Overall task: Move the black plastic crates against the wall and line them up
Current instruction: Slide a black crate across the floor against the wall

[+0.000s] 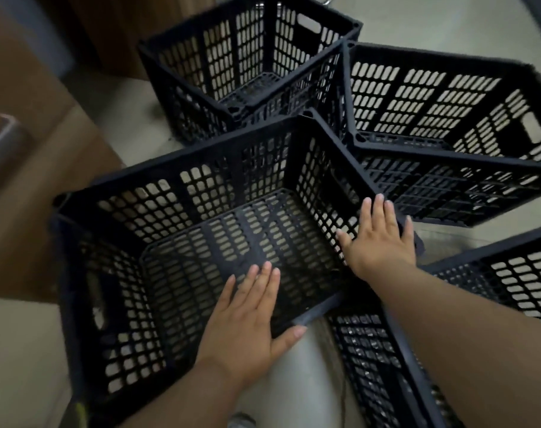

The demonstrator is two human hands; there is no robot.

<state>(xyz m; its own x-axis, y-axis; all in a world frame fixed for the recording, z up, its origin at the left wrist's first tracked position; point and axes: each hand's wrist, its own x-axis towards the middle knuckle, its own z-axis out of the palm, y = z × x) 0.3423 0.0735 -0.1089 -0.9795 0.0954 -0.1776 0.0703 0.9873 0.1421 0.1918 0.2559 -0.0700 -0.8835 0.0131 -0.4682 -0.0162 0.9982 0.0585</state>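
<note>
The left hand (247,316) and right hand (380,239) press straight fingers on the near crate (201,236). The other crates (448,118) sit crooked, not lined up.

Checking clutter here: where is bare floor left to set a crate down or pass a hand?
Bare floor lies left of the far crate, and more beyond the right crate. A narrow pale gap separates the near crate from the lower-right crate. Crowded where near, far and right corners meet.
</note>
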